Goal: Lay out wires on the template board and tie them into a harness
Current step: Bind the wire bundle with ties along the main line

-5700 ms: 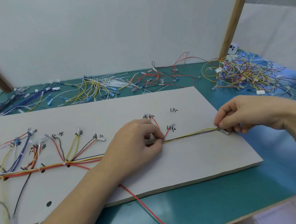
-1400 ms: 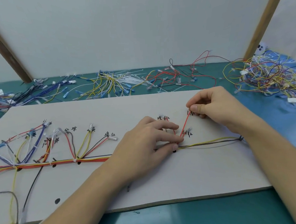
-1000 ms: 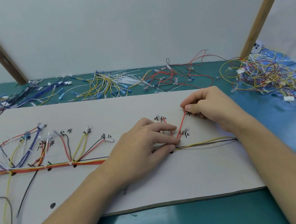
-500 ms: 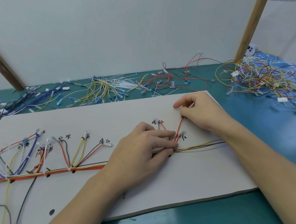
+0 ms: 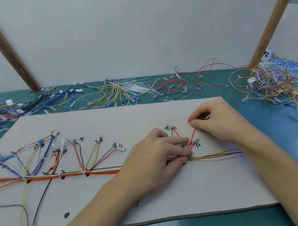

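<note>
While the left hand point(image 5: 158, 157) presses the multicoloured wire trunk point(image 5: 96, 172) flat on the pale grey template board point(image 5: 210, 187), the right hand point(image 5: 213, 121), at two o'clock, pinches the thin red wire point(image 5: 192, 136); overpulling could drag the untied branch off its mark.

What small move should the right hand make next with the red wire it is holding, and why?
Probably set the wire's end down at its mark on the board and let go. The right hand pinches the upper end of the red wire, which runs straight down to the main bundle, where the left hand presses it flat. The branch looks already placed.
</note>
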Available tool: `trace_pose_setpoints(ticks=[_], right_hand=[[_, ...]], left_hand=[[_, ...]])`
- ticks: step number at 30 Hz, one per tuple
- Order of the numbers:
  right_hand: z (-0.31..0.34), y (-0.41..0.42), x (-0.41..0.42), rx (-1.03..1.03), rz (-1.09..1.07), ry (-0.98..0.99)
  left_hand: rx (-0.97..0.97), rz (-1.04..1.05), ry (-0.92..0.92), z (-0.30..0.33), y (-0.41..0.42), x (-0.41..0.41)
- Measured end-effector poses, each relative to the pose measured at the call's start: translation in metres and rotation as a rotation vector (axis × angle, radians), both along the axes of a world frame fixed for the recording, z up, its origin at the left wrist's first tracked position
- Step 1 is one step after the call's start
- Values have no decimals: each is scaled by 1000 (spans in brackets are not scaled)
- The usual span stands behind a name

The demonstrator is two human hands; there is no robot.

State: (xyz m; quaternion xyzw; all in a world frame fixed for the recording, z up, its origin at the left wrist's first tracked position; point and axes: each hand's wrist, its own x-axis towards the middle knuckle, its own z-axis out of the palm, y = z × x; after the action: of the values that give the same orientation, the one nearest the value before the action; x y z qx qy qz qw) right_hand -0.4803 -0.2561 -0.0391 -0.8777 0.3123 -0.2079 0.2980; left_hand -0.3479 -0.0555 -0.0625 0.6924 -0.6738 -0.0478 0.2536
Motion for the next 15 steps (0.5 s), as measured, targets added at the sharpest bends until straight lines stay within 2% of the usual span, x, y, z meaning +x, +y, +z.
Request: trace_pose_setpoints(ticks=[11, 15], right_hand=[[4, 0, 0, 66, -3, 82], [18, -3, 4, 125, 63, 229]], left_hand=[[92, 3, 61, 11, 0, -3], [79, 6, 35, 14, 2, -5]])
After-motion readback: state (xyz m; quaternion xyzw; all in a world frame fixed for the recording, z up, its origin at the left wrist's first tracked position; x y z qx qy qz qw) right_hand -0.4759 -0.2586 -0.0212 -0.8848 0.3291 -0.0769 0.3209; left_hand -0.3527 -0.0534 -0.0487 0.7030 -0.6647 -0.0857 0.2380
